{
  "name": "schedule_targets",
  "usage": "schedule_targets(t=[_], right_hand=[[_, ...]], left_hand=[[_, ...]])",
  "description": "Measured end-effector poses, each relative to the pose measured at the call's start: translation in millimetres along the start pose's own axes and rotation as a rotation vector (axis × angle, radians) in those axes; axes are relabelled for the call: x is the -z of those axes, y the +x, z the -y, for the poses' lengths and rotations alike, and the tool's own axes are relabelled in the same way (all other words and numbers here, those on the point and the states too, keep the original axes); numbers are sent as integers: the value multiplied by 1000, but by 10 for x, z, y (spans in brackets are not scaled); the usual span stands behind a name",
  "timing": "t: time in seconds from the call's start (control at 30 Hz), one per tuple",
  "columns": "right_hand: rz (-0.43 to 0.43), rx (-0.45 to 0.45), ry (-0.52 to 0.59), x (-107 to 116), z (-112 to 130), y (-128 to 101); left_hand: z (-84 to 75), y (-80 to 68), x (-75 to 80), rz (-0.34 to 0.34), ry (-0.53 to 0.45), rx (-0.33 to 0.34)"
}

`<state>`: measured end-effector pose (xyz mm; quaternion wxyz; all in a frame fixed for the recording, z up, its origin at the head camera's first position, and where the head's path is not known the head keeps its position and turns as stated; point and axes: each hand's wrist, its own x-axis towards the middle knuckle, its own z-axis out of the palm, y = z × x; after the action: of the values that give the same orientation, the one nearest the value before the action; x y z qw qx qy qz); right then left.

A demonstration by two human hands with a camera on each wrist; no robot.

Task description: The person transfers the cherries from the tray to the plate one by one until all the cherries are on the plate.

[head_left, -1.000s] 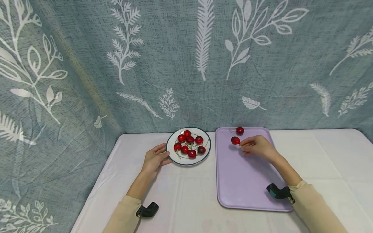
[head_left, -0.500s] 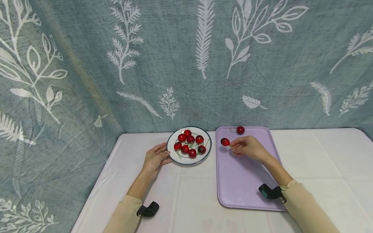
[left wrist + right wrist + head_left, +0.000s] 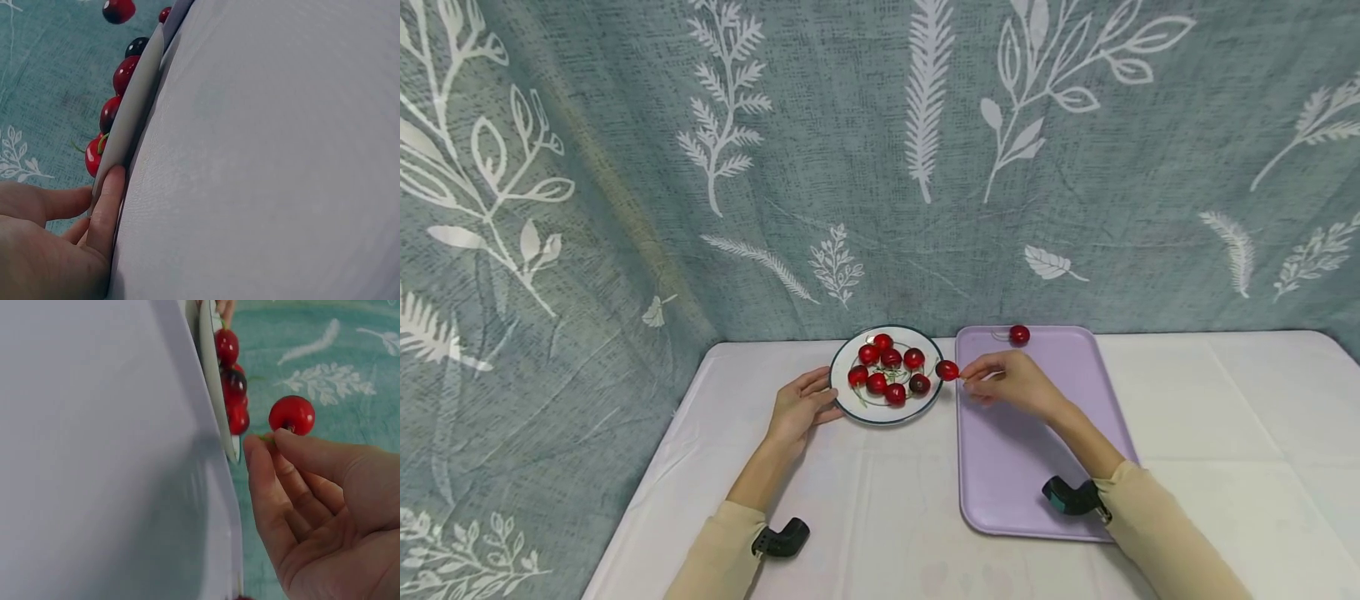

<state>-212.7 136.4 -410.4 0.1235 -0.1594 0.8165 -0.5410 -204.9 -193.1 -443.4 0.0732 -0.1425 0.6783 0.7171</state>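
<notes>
My left hand (image 3: 797, 412) grips the left rim of a white plate (image 3: 880, 417) with a dark edge, thumb and fingers on either side of the rim in the left wrist view. Several red cherries with green stems lie on the plate, one of them a darker cherry (image 3: 920, 383). Between thumb and fingertips, my right hand (image 3: 1013, 383) pinches the stem of another cherry (image 3: 292, 415). This cherry hangs in the air at the plate's right rim, and the hand is over the left part of the lilac tray (image 3: 1000, 483).
One more cherry (image 3: 1019, 335) lies at the tray's far edge. White cloth (image 3: 880, 508) covers the table, and a patterned blue-green curtain (image 3: 880, 167) rises directly behind it.
My right hand has carried the pinched cherry leftward, from above the tray to the plate's right rim. My left hand and the plate have stayed in place.
</notes>
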Motion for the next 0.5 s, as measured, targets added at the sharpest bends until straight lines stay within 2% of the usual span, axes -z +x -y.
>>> schedule_targets(t=[0.23, 0.5], right_hand=[[-3, 66, -49, -184, 101, 119], [62, 139, -55, -422, 208, 183]], left_hand=[[13, 7, 14, 9, -13, 5], [8, 1, 12, 11, -5, 0]])
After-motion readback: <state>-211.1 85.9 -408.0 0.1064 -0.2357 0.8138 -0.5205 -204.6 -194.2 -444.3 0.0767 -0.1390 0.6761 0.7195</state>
